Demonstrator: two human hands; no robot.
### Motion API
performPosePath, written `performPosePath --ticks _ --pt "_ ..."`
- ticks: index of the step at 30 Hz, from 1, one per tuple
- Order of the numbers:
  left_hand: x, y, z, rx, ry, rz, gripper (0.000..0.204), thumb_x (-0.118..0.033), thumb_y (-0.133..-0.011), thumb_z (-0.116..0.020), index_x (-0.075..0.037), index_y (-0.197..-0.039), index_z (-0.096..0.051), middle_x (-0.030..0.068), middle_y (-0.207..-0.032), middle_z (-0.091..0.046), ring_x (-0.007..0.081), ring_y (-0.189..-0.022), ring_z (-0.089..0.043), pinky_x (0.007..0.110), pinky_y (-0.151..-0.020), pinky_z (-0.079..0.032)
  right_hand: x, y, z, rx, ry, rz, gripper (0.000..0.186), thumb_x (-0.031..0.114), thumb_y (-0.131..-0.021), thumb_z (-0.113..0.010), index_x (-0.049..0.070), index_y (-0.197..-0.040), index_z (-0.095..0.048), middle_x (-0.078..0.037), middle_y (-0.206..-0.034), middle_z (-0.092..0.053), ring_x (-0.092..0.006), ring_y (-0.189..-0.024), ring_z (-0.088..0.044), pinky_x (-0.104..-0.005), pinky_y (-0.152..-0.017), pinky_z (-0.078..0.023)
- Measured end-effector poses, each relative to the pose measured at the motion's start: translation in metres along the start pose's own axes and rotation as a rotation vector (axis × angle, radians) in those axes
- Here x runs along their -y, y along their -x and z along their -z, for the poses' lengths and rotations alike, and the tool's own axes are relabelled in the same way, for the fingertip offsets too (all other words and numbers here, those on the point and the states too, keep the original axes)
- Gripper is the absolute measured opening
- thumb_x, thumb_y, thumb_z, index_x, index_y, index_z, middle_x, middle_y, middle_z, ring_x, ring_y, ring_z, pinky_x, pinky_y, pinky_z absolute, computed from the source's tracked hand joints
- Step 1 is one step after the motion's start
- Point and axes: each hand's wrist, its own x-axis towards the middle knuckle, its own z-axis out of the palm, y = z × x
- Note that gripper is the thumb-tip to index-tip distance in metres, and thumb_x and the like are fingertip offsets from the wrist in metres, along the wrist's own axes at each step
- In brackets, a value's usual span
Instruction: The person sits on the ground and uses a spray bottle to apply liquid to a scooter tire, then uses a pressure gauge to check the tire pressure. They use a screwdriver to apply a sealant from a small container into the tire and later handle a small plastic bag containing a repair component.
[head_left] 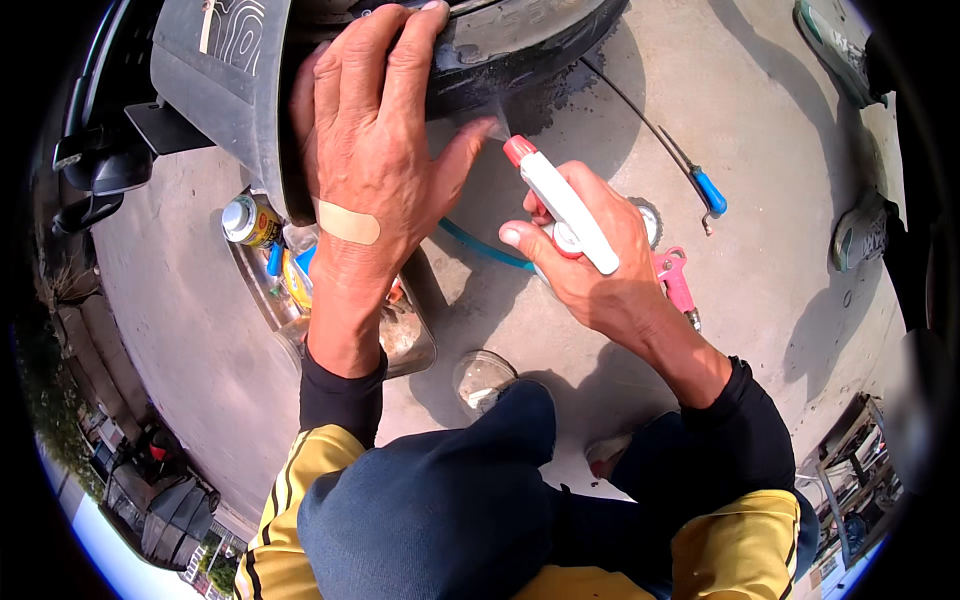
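1. The tyre [530, 45] is at the top of the view, beside a black mudguard [225, 110].
2. The left hand [375, 145] lies over the tyre, its fingers nearly straight and the thumb spread away; I see nothing grasped in it.
3. The right hand [610, 270] has its fingers curled around the spray bottle [565, 205], the red nozzle pointing to the tyre.
4. Spraying seems under way: mist shows at the nozzle, and the floor below has a dark patch [545, 115], probably wet.
5. How much tyre remains unsprayed, I cannot tell; the left hand hides one part.
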Motion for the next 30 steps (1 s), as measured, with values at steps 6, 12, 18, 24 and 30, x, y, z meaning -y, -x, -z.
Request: performPosePath --ticks 6,12,18,24,30 --pt "0.000 -0.001 -0.002 -0.026 -0.074 -0.056 0.090 -0.033 -0.072 -0.095 -0.012 -0.152 -0.058 0.0155 -0.147 -0.057 0.0383 -0.135 -0.054 0.050 -0.115 -0.040 -0.010 0.002 -0.025 -0.230 -0.051 0.218 0.034 0.025 -0.091 -0.084 0.005 -0.111 -0.065 -0.014 -0.103 -0.072 -0.0380 -0.089 -0.072 -0.0474 -0.082 -0.055" --pt "0.002 0.002 -0.002 -0.058 -0.114 -0.113 0.087 -0.033 -0.073 -0.096 -0.012 -0.150 -0.061 0.0150 -0.146 -0.060 0.0362 -0.134 -0.057 0.048 -0.115 -0.041 -0.006 0.014 -0.028 -0.273 -0.003 0.165 0.036 0.025 -0.089 -0.085 0.007 -0.114 -0.066 -0.011 -0.108 -0.072 -0.0362 -0.090 -0.072 -0.0488 -0.081 -0.054" --pt "-0.008 -0.001 -0.001 -0.046 -0.117 -0.049 0.084 -0.029 -0.075 -0.093 -0.007 -0.148 -0.059 0.0178 -0.143 -0.058 0.0404 -0.133 -0.054 0.052 -0.116 -0.039 -0.010 0.018 -0.038 -0.338 0.026 0.290 0.049 0.027 -0.090 -0.084 0.003 -0.129 -0.064 -0.014 -0.112 -0.068 -0.0331 -0.089 -0.070 -0.0424 -0.077 -0.054" --pt "-0.015 0.001 -0.011 -0.144 -0.151 -0.007 0.079 -0.028 -0.075 -0.092 -0.004 -0.143 -0.062 0.0196 -0.140 -0.059 0.0418 -0.131 -0.053 0.054 -0.116 -0.038 -0.009 0.019 -0.040 -0.337 0.060 0.239 0.046 0.028 -0.091 -0.084 0.004 -0.125 -0.065 -0.013 -0.111 -0.069 -0.0316 -0.090 -0.071 -0.0422 -0.077 -0.054" --pt "-0.013 0.002 -0.015 -0.174 -0.157 -0.024 0.076 -0.031 -0.077 -0.090 -0.004 -0.142 -0.063 0.0195 -0.139 -0.060 0.0415 -0.133 -0.052 0.054 -0.117 -0.036 -0.009 0.020 -0.043 -0.387 0.010 0.269 0.040 0.029 -0.091 -0.083 0.003 -0.116 -0.064 -0.013 -0.100 -0.068 -0.0310 -0.085 -0.068 -0.0430 -0.074 -0.053"
